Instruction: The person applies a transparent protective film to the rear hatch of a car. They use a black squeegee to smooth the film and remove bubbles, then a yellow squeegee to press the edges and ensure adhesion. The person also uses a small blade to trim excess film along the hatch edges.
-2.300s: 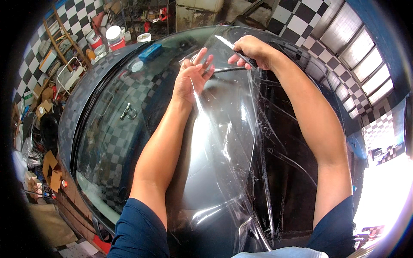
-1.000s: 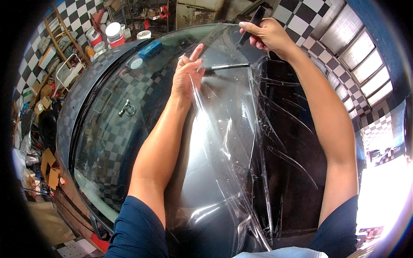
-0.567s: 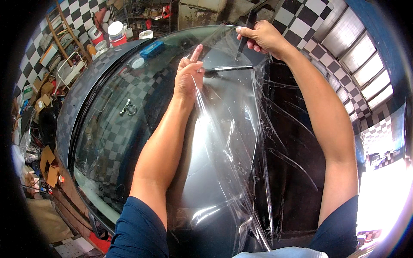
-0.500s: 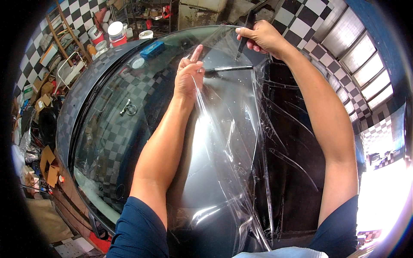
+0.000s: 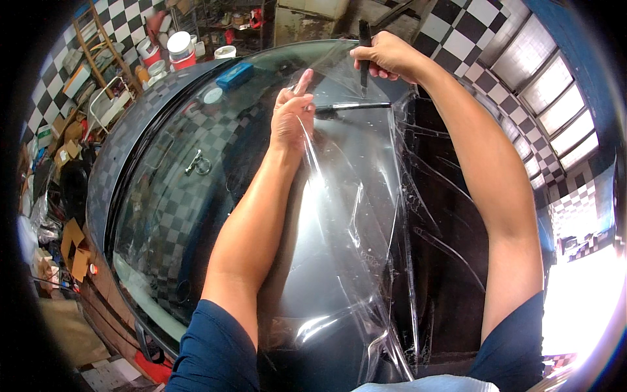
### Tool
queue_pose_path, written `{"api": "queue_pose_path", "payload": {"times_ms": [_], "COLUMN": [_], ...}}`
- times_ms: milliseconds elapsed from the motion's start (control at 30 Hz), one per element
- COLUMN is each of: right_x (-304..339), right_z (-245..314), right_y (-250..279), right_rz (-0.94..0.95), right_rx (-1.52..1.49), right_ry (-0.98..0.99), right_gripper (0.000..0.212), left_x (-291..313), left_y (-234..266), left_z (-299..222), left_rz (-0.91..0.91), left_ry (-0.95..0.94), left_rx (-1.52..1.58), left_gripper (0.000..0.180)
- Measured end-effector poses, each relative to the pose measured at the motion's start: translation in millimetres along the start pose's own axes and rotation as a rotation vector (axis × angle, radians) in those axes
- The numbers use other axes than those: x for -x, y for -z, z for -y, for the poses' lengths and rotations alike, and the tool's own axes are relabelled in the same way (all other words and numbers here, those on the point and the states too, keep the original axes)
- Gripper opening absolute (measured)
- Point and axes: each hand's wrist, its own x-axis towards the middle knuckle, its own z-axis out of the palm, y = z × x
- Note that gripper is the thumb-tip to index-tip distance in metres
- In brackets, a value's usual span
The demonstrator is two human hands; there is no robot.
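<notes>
The right hand (image 5: pixel 388 55) grips a slim, straight black tool (image 5: pixel 365 68) at top centre and the left hand (image 5: pixel 290 117) pinches clear, glossy, creased film (image 5: pixel 349 215) running down the frame's middle over smooth grey metal (image 5: pixel 294 261), beside curved, reflective glass (image 5: pixel 176 196) at left.

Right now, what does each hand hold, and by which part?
The right hand grips a slim dark tool around its middle; the left hand holds clear film by a lifted edge.

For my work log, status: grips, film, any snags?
Left grip holding clear film. Right grip around slim black tool. Possible snag: film creased over grey car roof.
</notes>
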Motion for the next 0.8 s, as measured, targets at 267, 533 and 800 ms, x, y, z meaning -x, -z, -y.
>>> {"api": "queue_pose_path", "payload": {"times_ms": [267, 533, 800], "right_x": [-10.7, -21.8, -24.7], "right_z": [13.5, 22.1, 25.4], "right_y": [-6.8, -11.6, -14.4], "right_rz": [0.022, 0.066, 0.087], "right_rx": [0.163, 0.313, 0.331], "right_ry": [-0.01, -0.079, -0.066], "right_gripper": [0.028, 0.026, 0.027], "left_x": [1.8, 3.2, 2.3], "left_y": [-1.6, -4.3, -5.0], "left_z": [-0.6, -1.2, -1.2], "left_rz": [-0.039, -0.056, -0.078], "left_ry": [-0.012, -0.015, -0.026], "left_rx": [-0.001, 0.017, 0.023], "left_gripper": [0.03, 0.03, 0.031]}}
